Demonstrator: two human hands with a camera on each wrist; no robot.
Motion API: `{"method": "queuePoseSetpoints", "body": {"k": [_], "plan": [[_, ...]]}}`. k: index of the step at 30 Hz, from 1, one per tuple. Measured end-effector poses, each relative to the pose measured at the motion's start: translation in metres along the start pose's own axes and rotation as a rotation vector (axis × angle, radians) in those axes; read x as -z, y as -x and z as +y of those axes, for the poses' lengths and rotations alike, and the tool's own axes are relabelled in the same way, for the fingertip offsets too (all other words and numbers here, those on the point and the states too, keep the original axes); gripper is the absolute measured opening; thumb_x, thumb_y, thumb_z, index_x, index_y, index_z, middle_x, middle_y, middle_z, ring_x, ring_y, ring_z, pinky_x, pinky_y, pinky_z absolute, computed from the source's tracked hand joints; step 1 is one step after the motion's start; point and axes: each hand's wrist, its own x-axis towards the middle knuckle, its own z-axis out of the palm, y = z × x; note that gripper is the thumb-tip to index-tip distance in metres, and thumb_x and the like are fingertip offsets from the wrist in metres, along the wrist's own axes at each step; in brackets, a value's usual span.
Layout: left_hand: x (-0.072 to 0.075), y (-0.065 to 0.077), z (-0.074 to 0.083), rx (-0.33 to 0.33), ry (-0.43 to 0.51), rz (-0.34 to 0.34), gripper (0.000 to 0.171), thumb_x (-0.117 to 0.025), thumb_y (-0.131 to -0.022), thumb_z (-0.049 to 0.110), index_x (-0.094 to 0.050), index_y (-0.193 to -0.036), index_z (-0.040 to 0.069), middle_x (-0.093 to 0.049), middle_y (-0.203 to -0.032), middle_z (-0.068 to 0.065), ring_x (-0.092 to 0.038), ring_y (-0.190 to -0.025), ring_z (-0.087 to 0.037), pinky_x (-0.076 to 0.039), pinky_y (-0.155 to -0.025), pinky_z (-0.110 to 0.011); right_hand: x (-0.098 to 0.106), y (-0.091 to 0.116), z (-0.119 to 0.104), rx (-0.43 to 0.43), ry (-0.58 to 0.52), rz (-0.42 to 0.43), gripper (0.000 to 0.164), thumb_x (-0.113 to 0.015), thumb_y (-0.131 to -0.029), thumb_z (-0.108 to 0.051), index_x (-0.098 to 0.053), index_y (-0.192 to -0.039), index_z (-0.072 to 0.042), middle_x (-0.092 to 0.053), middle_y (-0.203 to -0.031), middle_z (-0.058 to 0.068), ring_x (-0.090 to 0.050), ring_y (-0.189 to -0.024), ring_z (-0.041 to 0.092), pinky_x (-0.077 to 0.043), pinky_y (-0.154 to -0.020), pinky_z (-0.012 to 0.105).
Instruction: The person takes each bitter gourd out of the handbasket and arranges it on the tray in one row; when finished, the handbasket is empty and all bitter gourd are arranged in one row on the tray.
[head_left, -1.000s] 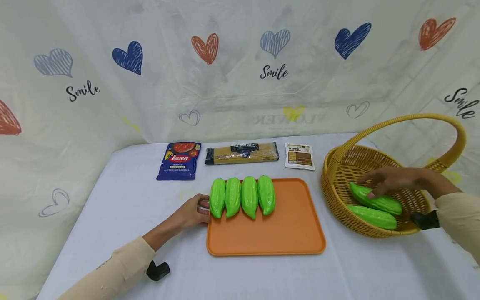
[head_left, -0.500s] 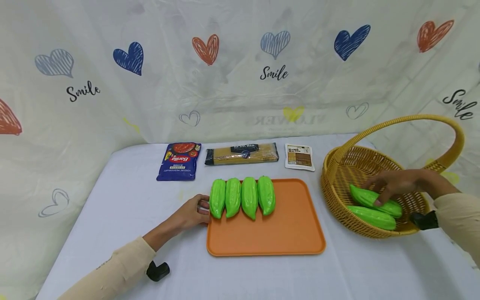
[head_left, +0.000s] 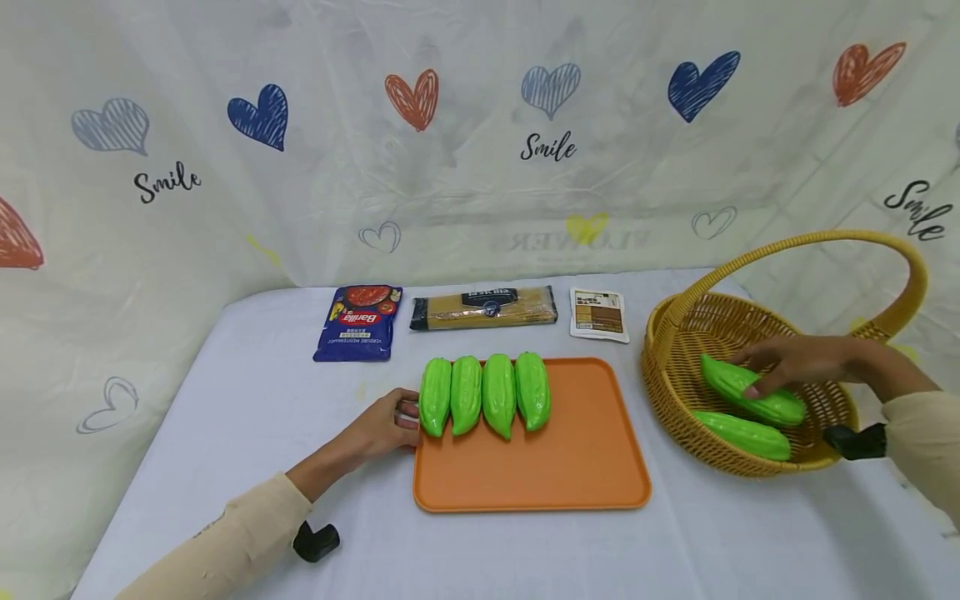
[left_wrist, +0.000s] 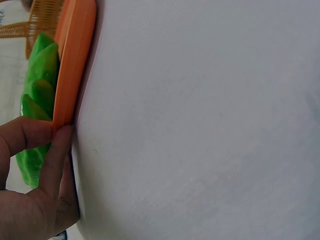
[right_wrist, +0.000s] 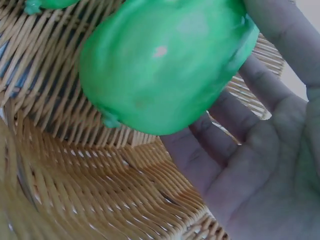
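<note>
Inside the wicker basket (head_left: 667,417) at the right, my right hand (head_left: 806,360) grips a glossy green bitter melon (head_left: 723,379). In the right wrist view, the thumb lies on one side of this bitter melon (right_wrist: 155,65) and the fingers on the other. A second bitter melon (head_left: 742,435) lies in the basket just in front of it. My left hand (head_left: 381,425) pinches the left edge of the orange tray (head_left: 532,487) between thumb and finger, as the left wrist view shows. Several bitter melons (head_left: 466,396) lie side by side along the tray's back left.
Behind the tray lie a blue sauce pouch (head_left: 358,323), a pack of spaghetti (head_left: 487,308) and a small white-and-brown packet (head_left: 600,314). The basket's tall handle (head_left: 810,239) arches over its opening. A patterned curtain (head_left: 465,183) hangs behind the table.
My right hand has closed its grip on the rear bitter melon in the basket and raised it slightly, widening the gap to the other one. The left hand has stayed still.
</note>
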Motion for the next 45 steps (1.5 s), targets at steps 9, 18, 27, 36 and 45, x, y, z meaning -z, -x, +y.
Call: {"method": "queuePoseSetpoints", "body": {"k": [9, 18, 27, 36, 45], "plan": [[0.0, -0.001, -0.001, -0.013, 0.007, 0.0, 0.071, -0.077, -0.081, 0.002, -0.044, -0.143, 0.001, -0.057, -0.123, -0.015, -0.063, -0.105, -0.022, -0.062, -0.083, -0.034, -0.002, 0.014, -0.011, 0.001, 0.032, 0.138, 0.074, -0.06, -0.098, -0.036, -0.031, -0.151, 0.008, -0.035, -0.148, 0.04, -0.043, -0.13, 0.058, -0.052, -0.091, 0.063], [0.0, -0.001, -0.002, -0.011, 0.016, -0.004, 0.071, -0.077, -0.081, 0.002, -0.044, -0.144, 0.001, -0.057, -0.122, -0.014, -0.063, -0.105, -0.022, -0.062, -0.082, -0.034, -0.01, 0.022, -0.021, 0.018, 0.033, 0.255, 0.071, -0.058, -0.1, -0.038, -0.032, -0.154, -0.001, -0.031, -0.153, 0.035, -0.034, -0.134, 0.058, -0.048, -0.09, 0.066], [0.0, 0.001, 0.0, -0.03, -0.009, -0.005, 0.072, -0.079, -0.079, 0.006, -0.045, -0.143, 0.0, -0.057, -0.122, -0.014, -0.063, -0.107, -0.023, -0.061, -0.085, -0.034, -0.02, 0.029, -0.03, -0.004, 0.015, 0.327, 0.072, -0.055, -0.101, -0.042, -0.027, -0.156, -0.004, -0.025, -0.156, 0.035, -0.027, -0.135, 0.062, -0.04, -0.089, 0.078], [0.001, 0.003, 0.0, -0.036, -0.022, -0.006, 0.073, -0.079, -0.079, 0.007, -0.045, -0.143, 0.0, -0.057, -0.122, -0.014, -0.064, -0.107, -0.023, -0.061, -0.086, -0.035, -0.033, 0.037, -0.033, 0.076, 0.018, 0.416, 0.059, -0.055, -0.102, -0.035, -0.037, -0.154, -0.013, -0.043, -0.147, 0.019, -0.045, -0.127, 0.031, -0.051, -0.086, 0.061], [0.002, 0.002, -0.002, -0.034, -0.029, -0.004, 0.072, -0.079, -0.08, 0.009, -0.045, -0.143, 0.0, -0.058, -0.122, -0.014, -0.063, -0.107, -0.023, -0.061, -0.087, -0.035, -0.045, 0.041, -0.044, 0.12, 0.014, 0.432, 0.053, -0.057, -0.101, -0.028, -0.043, -0.152, -0.021, -0.045, -0.139, 0.006, -0.047, -0.102, 0.001, -0.048, -0.073, 0.03]]}}
